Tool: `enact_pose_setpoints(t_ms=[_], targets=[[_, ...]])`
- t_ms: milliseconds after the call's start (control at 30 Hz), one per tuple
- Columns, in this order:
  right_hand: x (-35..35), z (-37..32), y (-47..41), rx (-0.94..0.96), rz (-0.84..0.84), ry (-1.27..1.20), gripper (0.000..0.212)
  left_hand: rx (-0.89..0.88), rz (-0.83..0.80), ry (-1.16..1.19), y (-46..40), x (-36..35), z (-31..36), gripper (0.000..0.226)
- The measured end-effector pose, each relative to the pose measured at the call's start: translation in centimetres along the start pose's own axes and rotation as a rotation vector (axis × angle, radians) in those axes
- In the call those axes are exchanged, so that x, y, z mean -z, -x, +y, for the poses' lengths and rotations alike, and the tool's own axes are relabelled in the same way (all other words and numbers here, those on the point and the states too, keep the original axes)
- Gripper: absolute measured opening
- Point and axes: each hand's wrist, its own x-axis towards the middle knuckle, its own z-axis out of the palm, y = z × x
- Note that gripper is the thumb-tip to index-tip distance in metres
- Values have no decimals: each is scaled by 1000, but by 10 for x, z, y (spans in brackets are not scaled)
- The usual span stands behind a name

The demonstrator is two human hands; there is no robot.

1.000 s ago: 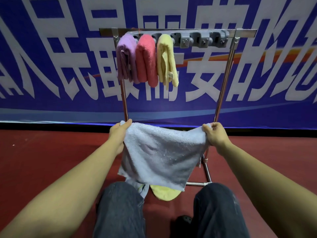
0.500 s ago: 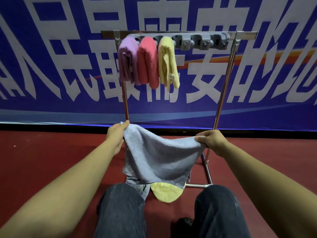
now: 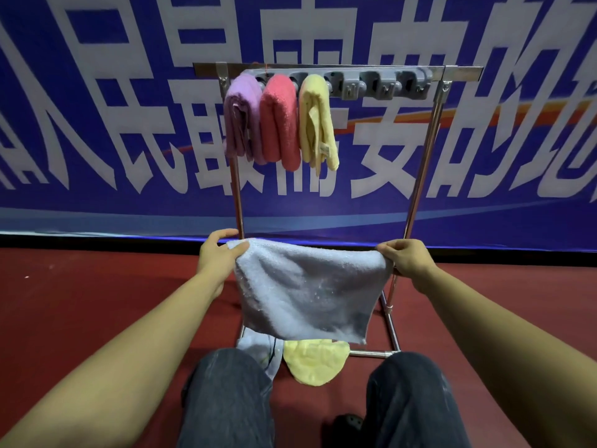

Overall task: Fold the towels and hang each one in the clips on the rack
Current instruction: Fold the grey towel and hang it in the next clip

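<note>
Nearest the camera: two knees in dark trousers point(image 3: 226, 396), above a red floor point(image 3: 80, 302). On the floor between the knees: a yellow towel point(image 3: 315, 362) and a pale cloth point(image 3: 258, 349), partly hidden under the held towel. Held up in front of the knees: light blue towel point(image 3: 307, 292), stretched flat and hanging from its top edge. Left hand point(image 3: 218, 255) gripping the top left corner, fingers curled over the edge. Right hand point(image 3: 405, 257) pinching the top right corner, fingers closed on the fabric. Behind: metal rack point(image 3: 420, 176) standing on the floor. On its grey clip bar point(image 3: 371, 82): purple towel point(image 3: 240, 124), red towel point(image 3: 279, 124), hung yellow towel point(image 3: 318, 124), folded, side by side at the left end. Right-hand clips unoccupied. Farthest: blue banner point(image 3: 97, 124) with white characters.
</note>
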Motion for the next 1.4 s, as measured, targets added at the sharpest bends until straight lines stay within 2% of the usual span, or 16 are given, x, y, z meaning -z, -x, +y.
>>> enact_pose_setpoints(t_ms=[233, 400, 500, 633, 767, 933, 1100, 1267, 1400], targets=[[7, -4, 1, 32, 16, -51, 23, -43, -153, 2, -2, 5, 0, 37], [14, -4, 1, 51, -51, -35, 46, -135, -100, -62, 2, 6, 2, 43], [15, -5, 0, 60, -68, -6, 57, -172, -80, -66, 6, 5, 5, 35], [17, -8, 4, 76, -167, 87, 60, -239, -25, -100, 8, 5, 7, 26], [18, -10, 6, 66, -230, 149, 62, -209, -52, -136, 5, 8, 6, 34], [19, -11, 8, 75, -222, 202, 56, -207, -76, -221, 5, 13, 4, 44], [20, -14, 11, 86, -217, 294, 43, -283, -18, -473, 6, 18, 5, 32], [25, -15, 11, 122, -213, 382, 26, -299, 10, -616, 10, 22, 6, 22], [28, -13, 9, 122, -220, 461, 22, -285, 46, -707, 13, 23, 7, 26]])
